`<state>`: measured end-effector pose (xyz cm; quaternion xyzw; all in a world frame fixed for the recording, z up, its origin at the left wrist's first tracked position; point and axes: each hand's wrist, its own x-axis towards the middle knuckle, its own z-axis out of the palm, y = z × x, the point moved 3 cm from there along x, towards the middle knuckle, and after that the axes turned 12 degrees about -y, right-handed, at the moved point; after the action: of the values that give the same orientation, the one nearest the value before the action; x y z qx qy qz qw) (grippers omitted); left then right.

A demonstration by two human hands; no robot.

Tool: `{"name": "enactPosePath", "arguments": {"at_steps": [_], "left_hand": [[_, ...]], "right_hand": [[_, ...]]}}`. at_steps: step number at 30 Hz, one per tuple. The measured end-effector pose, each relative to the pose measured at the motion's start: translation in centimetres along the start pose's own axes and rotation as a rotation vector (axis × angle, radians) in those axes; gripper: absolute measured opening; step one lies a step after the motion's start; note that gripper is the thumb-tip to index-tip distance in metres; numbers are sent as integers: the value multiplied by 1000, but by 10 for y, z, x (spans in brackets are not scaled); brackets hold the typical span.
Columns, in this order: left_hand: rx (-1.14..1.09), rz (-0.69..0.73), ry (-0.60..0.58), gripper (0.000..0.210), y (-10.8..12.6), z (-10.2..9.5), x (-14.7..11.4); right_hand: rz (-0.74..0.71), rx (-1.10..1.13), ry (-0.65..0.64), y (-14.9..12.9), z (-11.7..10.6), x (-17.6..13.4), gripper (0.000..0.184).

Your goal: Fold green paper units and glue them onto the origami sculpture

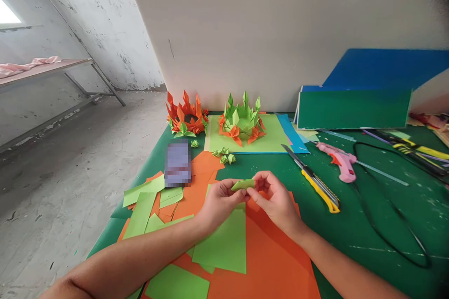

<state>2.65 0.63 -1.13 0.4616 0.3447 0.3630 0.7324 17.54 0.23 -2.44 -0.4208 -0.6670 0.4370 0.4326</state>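
Between my two hands is a small folded piece of green paper (pixel 243 185), held above the table. My left hand (pixel 221 201) pinches its left end with thumb and fingers. At the right end, the thumb and fingers of my right hand (pixel 275 201) close on the same piece. Beneath my hands lie green paper sheets (pixel 224 247) on large orange paper (pixel 277 252). Farther back stand an orange folded-paper crown (pixel 184 114) with green pieces at its base and a green folded-paper crown (pixel 242 117) with orange pieces around it. Several small green folded pieces (pixel 224 155) lie in front.
A yellow utility knife (pixel 317 187) lies right of my hands, its blade out. Beyond it are a pink glue gun (pixel 339 161) and its looping black cord (pixel 372 226). A blurred-out rectangular object (pixel 177 163) is at left. Boards (pixel 354 108) lean at the back right.
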Motion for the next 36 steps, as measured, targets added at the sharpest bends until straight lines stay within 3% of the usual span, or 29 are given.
{"name": "enactPosePath", "arguments": {"at_steps": [6,15,21,28,33,36], "left_hand": [[-33,-43,12,32,-2,-4,0],[-115,7,-72,44,-3,-1,2],[-73,-48,-104,50,-3,2,2],[185,-22,-85,50,-4,-3,3],[-22,32,-58,51,-4,-3,6],[-86,0,-13,42,-2,-5,7]], "right_hand": [[40,148,-113,1,1,2,16],[23,144,-117,-5,0,1,14],[79,231,-237,-5,2,-2,14],[-79,-79,-133,-10,1,0,10],[-51,-65,-4,-8,-1,1,13],[37,68,-25,-3,-1,2,16]]}}
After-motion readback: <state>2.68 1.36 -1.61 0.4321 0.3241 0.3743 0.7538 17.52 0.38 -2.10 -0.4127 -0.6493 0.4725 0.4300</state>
